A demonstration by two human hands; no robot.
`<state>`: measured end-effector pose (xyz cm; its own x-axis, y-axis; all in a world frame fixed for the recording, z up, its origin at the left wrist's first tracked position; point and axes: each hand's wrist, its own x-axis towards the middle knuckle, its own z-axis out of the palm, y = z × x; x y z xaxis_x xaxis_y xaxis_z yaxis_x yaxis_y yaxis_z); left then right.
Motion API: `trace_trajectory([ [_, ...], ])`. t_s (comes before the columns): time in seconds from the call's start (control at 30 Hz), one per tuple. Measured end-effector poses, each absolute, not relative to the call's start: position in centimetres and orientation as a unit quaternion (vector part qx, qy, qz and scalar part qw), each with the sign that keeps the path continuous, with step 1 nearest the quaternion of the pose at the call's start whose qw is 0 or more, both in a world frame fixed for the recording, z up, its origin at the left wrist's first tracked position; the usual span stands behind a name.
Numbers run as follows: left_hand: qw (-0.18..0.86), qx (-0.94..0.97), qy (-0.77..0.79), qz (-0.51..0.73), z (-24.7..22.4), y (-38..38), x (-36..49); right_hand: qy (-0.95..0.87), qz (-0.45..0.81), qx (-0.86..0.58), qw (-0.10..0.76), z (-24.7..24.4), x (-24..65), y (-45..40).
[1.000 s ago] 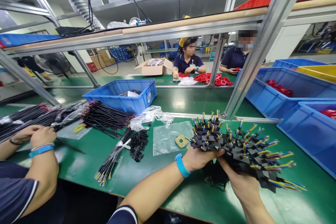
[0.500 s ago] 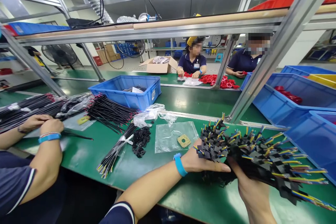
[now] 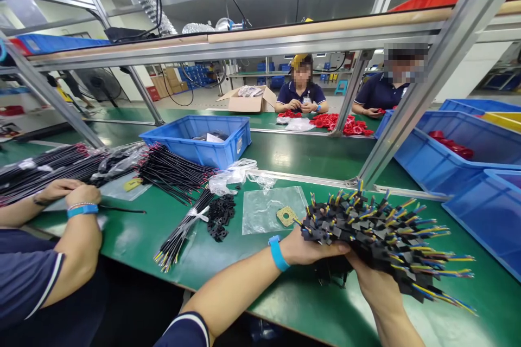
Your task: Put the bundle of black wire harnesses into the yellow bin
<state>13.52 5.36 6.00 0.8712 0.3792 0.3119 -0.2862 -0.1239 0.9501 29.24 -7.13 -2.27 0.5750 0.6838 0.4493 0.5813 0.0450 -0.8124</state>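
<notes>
Bundle of black wire harnesses [image 3: 378, 238] gripped between left hand [image 3: 309, 249] and right hand [image 3: 372, 282], above green bench [image 3: 285, 303], raised slightly since half a second earlier.

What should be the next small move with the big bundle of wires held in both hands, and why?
Probably lower the bundle onto the green table just below. Both the left hand and right hand support it in the air, and its wire ends splay out loosely.

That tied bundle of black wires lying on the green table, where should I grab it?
Grab the tied bundle of black wires at its middle, where the white tie cinches it, coming from above. The colored tips fan out loose at the near end, so gripping there would probably let strands slip.
</notes>
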Motion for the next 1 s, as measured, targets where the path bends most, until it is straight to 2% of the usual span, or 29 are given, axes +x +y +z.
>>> trace_trajectory([
  [0.13,0.66,0.694,0.085,0.275,6.4,5.5,12.8,-0.442,0.028,-0.686,0.577,-2.1,30.0,-7.2],
  [0.3,0.66,0.696,0.045,0.278,6.8,5.5,12.7,-0.407,0.027,-0.673,0.617,-2.8,29.2,-6.6],
  [0.5,0.65,0.702,0.07,0.282,5.5,5.6,13.5,-0.406,0.039,-0.666,0.624,-3.0,29.1,-6.4],
  [0.7,0.668,0.675,0.094,0.3,5.9,4.9,14.1,-0.418,0.031,-0.673,0.609,-2.6,29.6,-7.0],
  [0.87,0.7,0.679,0.044,0.215,6.4,4.7,14.2,-0.459,0.042,-0.682,0.567,-1.5,29.7,-7.7],
  [1.0,0.689,0.693,0.048,0.206,6.8,4.9,14.3,-0.487,0.036,-0.683,0.544,-0.3,29.3,-7.2],
])
